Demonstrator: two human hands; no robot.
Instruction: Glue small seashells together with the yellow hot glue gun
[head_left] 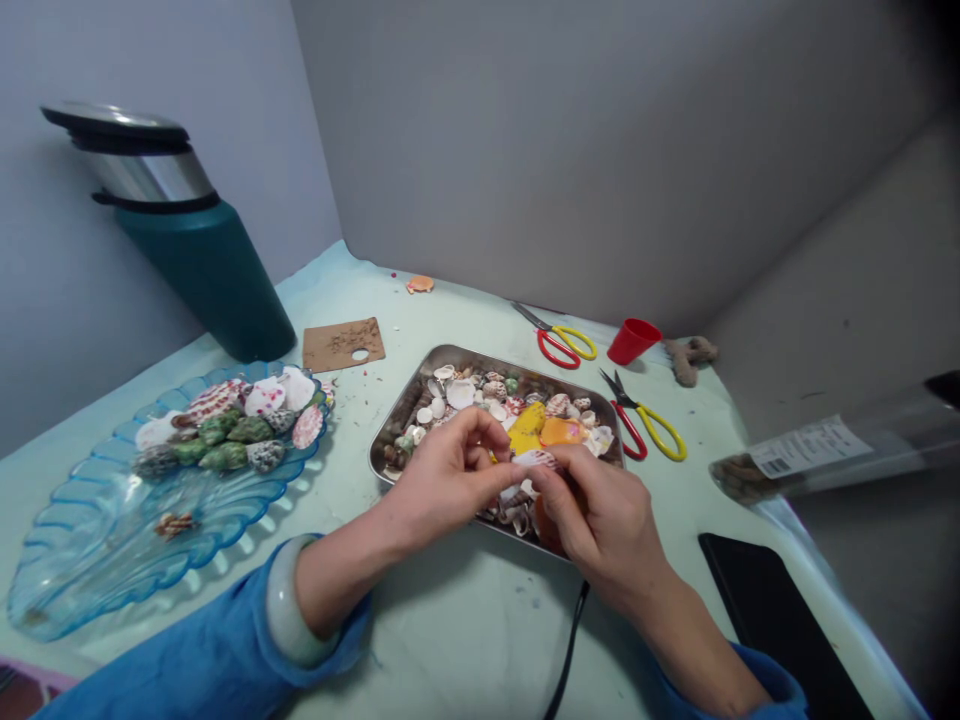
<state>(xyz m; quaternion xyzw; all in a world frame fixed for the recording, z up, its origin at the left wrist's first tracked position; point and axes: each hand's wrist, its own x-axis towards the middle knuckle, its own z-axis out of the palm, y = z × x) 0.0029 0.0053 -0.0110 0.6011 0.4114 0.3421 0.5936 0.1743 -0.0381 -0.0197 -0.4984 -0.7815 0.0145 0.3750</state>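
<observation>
A small white seashell (535, 459) with reddish-brown stripes is held between my two hands above a metal tray (431, 362). My right hand (604, 510) is closed, pinching the shell between thumb and fingertips. My left hand (450, 475) is closed too, its thumb tip reaching the shell's left side; its curled fingertips are partly hidden. In the tray lie many mixed shells, among them white scallop-like ones, a yellow shell piece (527, 428) and an orange one (562, 431). My hands cover the tray's near middle part.
A blue scalloped glass dish (97, 535) on the left holds green, speckled and pinkish shells. Behind stand a teal bottle (214, 270) and a brown card (330, 345). Two pairs of scissors (559, 345), a red cup (634, 341), ginger (688, 358) and a black phone (772, 620) are right.
</observation>
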